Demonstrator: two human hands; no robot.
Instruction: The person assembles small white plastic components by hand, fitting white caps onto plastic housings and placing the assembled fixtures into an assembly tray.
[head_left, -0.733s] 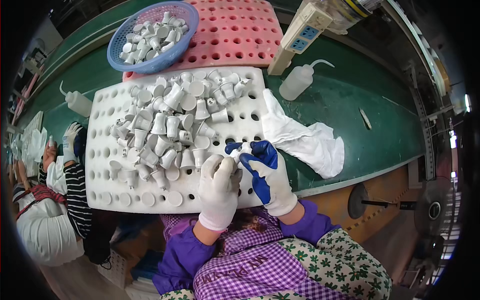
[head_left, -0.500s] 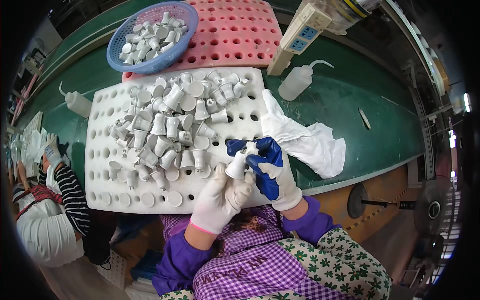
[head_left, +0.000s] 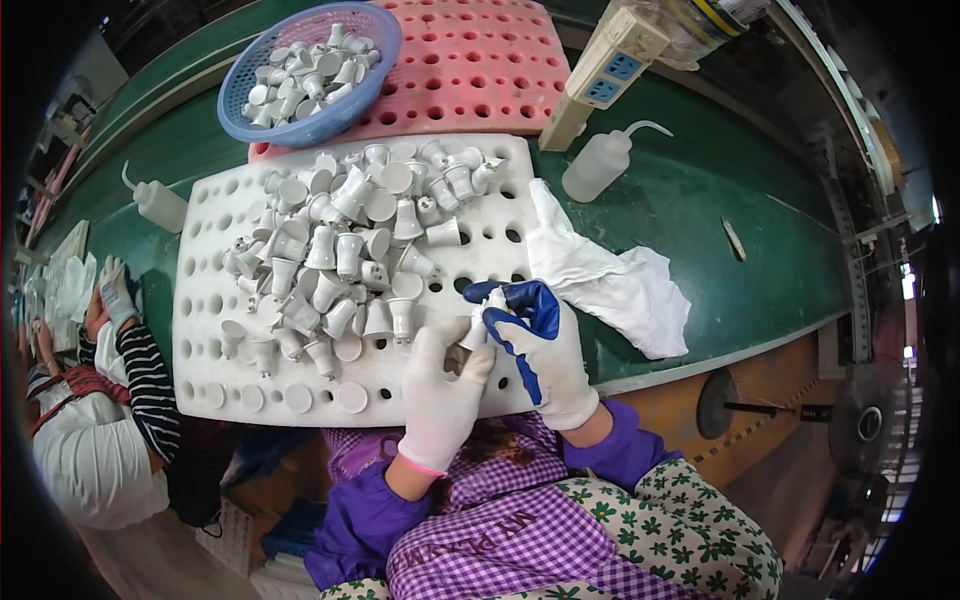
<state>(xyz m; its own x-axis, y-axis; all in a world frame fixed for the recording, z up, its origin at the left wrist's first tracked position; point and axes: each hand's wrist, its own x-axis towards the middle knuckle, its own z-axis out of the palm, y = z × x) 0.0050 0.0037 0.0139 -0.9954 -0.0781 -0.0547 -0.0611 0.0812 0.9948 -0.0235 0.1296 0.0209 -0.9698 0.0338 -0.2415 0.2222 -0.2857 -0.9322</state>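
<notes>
My left hand (head_left: 440,390), in a white glove, is closed around the lower part of a white flared lamp housing (head_left: 474,334). Its fingers and thumb hide much of that piece. My right hand (head_left: 545,345) wears a white glove with blue-coated fingers, curled at the housing's upper end. Between those fingertips shows a small white crumpled piece (head_left: 496,299), too small to tell whether it is cloth. Just beyond my hands, a heap of similar white lamp housings (head_left: 350,250) lies on a white foam board (head_left: 200,330) with round holes.
A blue basket (head_left: 232,100) of housings rests partly on a pink holed foam board (head_left: 480,65). Right of the white board lie a white cloth (head_left: 610,285), a squeeze bottle (head_left: 597,168) and a socket strip (head_left: 605,75). Another squeeze bottle (head_left: 160,207) and a co-worker (head_left: 110,430) are at left.
My left hand has turned more upright, and its fingers cover more of the lamp housing. The housing has tilted, showing less of its wide end. My right fingers have shifted slightly at its top.
</notes>
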